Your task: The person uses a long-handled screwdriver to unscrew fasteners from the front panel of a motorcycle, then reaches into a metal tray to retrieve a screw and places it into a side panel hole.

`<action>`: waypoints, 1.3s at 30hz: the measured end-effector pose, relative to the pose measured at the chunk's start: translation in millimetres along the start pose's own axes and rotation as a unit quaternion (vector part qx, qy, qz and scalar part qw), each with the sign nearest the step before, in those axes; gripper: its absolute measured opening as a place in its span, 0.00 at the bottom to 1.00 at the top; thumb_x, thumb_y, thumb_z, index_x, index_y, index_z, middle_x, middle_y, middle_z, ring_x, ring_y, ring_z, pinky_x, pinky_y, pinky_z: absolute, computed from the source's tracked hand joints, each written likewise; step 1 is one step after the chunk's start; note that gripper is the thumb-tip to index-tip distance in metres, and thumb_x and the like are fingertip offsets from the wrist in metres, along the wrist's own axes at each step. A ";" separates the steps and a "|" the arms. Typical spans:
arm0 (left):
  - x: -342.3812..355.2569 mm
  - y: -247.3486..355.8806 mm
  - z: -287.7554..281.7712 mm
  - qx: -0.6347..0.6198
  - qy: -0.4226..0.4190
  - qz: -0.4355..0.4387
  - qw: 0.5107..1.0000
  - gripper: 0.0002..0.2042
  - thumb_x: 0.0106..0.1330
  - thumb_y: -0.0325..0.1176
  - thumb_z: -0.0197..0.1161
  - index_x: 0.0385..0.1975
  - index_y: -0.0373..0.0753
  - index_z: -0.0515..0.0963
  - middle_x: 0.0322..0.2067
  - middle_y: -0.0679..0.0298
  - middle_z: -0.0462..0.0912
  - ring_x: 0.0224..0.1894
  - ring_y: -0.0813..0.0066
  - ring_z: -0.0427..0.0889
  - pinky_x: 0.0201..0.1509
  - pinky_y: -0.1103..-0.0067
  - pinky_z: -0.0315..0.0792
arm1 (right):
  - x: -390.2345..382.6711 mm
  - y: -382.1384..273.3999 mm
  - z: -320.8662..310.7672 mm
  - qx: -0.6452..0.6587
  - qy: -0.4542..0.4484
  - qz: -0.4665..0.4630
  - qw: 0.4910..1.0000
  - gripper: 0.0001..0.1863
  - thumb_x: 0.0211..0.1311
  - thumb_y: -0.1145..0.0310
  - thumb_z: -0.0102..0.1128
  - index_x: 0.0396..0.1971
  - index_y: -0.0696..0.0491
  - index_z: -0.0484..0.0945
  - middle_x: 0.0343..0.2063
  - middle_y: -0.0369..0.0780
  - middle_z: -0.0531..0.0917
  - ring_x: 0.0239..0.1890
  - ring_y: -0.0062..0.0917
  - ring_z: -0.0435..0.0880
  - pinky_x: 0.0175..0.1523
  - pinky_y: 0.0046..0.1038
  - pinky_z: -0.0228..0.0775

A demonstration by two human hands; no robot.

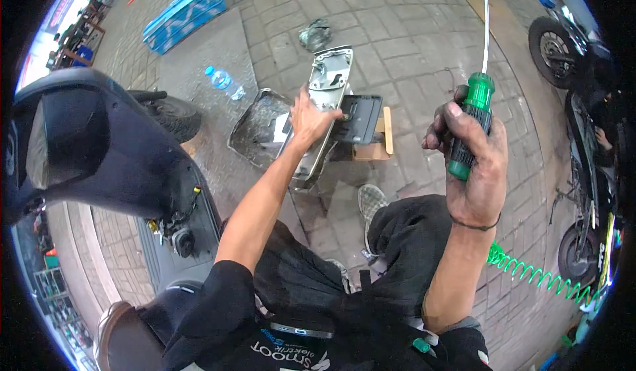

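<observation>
In my right hand is a screwdriver with a green and black handle. My fingers wrap round the handle, and its long metal shaft points up and away from me. My left hand spans a long pale vehicle panel, thumb on the right edge and fingers on the other side. The panel stretches away from me, its moulded inner face partly covered by that hand. Beside my left thumb is a flat dark grey plastic plate. Under the panel's left side lies a black tray-like piece.
A scooter stands close on my left. A water bottle, a crumpled bag, a small carton and a blue box sit on the paving. To the right are motorcycles and a green coiled hose.
</observation>
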State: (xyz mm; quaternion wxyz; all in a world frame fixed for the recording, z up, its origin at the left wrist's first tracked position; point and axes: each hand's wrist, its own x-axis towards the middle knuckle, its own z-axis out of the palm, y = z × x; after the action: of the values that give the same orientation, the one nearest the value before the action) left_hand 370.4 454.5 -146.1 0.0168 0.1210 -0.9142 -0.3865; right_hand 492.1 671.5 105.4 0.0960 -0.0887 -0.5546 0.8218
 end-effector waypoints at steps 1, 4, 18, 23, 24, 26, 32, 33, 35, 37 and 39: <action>-3.8 3.4 5.4 -0.003 -0.008 0.007 1.000 0.57 0.33 0.47 0.79 0.68 0.29 0.59 0.64 0.41 0.67 0.67 0.43 0.65 0.71 0.62 0.62 | -1.2 -1.0 -5.9 -0.003 0.009 -0.005 1.000 0.16 0.57 0.72 0.68 0.42 0.62 0.75 0.26 0.39 0.79 0.27 0.25 0.80 0.34 0.27 0.73; -10.3 11.0 16.7 0.073 -0.072 0.167 0.981 0.58 0.29 0.44 0.80 0.69 0.37 0.59 0.61 0.44 0.68 0.62 0.39 0.67 0.67 0.54 0.64 | -4.8 -3.3 -17.6 -0.017 0.037 -0.015 0.999 0.17 0.56 0.72 0.68 0.42 0.62 0.74 0.26 0.39 0.79 0.26 0.25 0.80 0.34 0.27 0.72; -46.3 2.0 66.5 0.189 -0.348 0.465 0.791 0.63 0.36 0.50 0.77 0.76 0.51 0.45 0.67 0.40 0.57 0.69 0.29 0.57 0.67 0.46 0.57 | -20.8 -15.7 -37.4 -0.100 0.029 -0.022 0.994 0.21 0.60 0.66 0.65 0.48 0.63 0.73 0.28 0.40 0.77 0.29 0.23 0.77 0.34 0.27 0.72; -65.5 17.4 95.5 0.164 -0.332 0.478 0.797 0.63 0.35 0.50 0.77 0.77 0.54 0.45 0.65 0.40 0.59 0.67 0.29 0.59 0.68 0.47 0.56 | -27.9 -15.3 -27.2 -0.106 0.043 -0.014 0.993 0.24 0.58 0.65 0.65 0.49 0.64 0.72 0.27 0.41 0.77 0.27 0.24 0.76 0.34 0.26 0.71; -65.9 23.2 100.7 0.157 -0.322 0.478 0.802 0.63 0.35 0.50 0.77 0.77 0.54 0.45 0.65 0.40 0.59 0.67 0.30 0.60 0.68 0.46 0.56 | -27.5 -14.8 -32.9 -0.046 0.030 0.002 0.998 0.22 0.55 0.72 0.69 0.47 0.64 0.73 0.29 0.42 0.80 0.25 0.26 0.80 0.30 0.28 0.74; -64.0 33.6 105.0 0.130 -0.309 0.475 0.813 0.64 0.34 0.49 0.77 0.76 0.53 0.46 0.65 0.39 0.60 0.67 0.30 0.60 0.68 0.45 0.55 | -26.8 -14.0 -30.8 -0.051 0.029 0.009 0.998 0.23 0.55 0.72 0.70 0.47 0.64 0.73 0.29 0.42 0.80 0.25 0.26 0.80 0.30 0.28 0.74; -43.2 42.2 142.6 0.155 -0.298 0.477 0.812 0.64 0.34 0.51 0.80 0.76 0.49 0.46 0.67 0.40 0.59 0.69 0.32 0.58 0.72 0.43 0.52 | -16.0 -9.6 -27.1 -0.067 0.010 0.007 0.998 0.24 0.54 0.71 0.69 0.49 0.63 0.72 0.27 0.41 0.80 0.25 0.26 0.80 0.30 0.28 0.73; -40.5 32.4 149.4 0.172 -0.290 0.467 0.818 0.63 0.35 0.53 0.80 0.75 0.48 0.50 0.67 0.41 0.61 0.69 0.33 0.59 0.72 0.44 0.51 | -14.4 -8.3 -25.0 -0.068 0.007 0.009 0.998 0.24 0.54 0.71 0.69 0.49 0.63 0.72 0.27 0.41 0.79 0.25 0.26 0.79 0.30 0.28 0.73; -39.5 29.8 152.7 0.214 -0.319 0.484 0.786 0.59 0.36 0.56 0.79 0.73 0.45 0.55 0.67 0.43 0.62 0.71 0.38 0.58 0.73 0.44 0.50 | -12.5 -4.9 -26.8 -0.071 -0.002 0.023 0.997 0.24 0.55 0.70 0.69 0.49 0.63 0.72 0.28 0.42 0.79 0.25 0.26 0.79 0.30 0.28 0.73; -31.4 17.5 157.1 0.224 -0.291 0.497 0.786 0.56 0.38 0.60 0.77 0.70 0.44 0.61 0.68 0.48 0.63 0.73 0.43 0.56 0.74 0.44 0.47 | -14.7 -3.9 -23.2 -0.068 0.035 0.014 0.997 0.25 0.56 0.69 0.68 0.50 0.64 0.71 0.28 0.42 0.78 0.25 0.26 0.78 0.30 0.29 0.73; -36.8 10.7 155.8 0.265 -0.266 0.502 0.779 0.52 0.39 0.63 0.75 0.67 0.42 0.67 0.70 0.53 0.63 0.75 0.45 0.52 0.74 0.39 0.41 | -14.3 -3.1 -20.8 -0.061 0.014 0.011 0.998 0.26 0.57 0.67 0.66 0.52 0.64 0.70 0.29 0.43 0.77 0.25 0.26 0.77 0.30 0.29 0.73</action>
State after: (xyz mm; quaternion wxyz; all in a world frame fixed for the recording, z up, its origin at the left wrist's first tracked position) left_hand 384.6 579.7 -245.4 -0.0687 -0.4628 -0.8800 -0.0823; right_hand 511.3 687.7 101.2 0.0894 -0.1114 -0.6010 0.7864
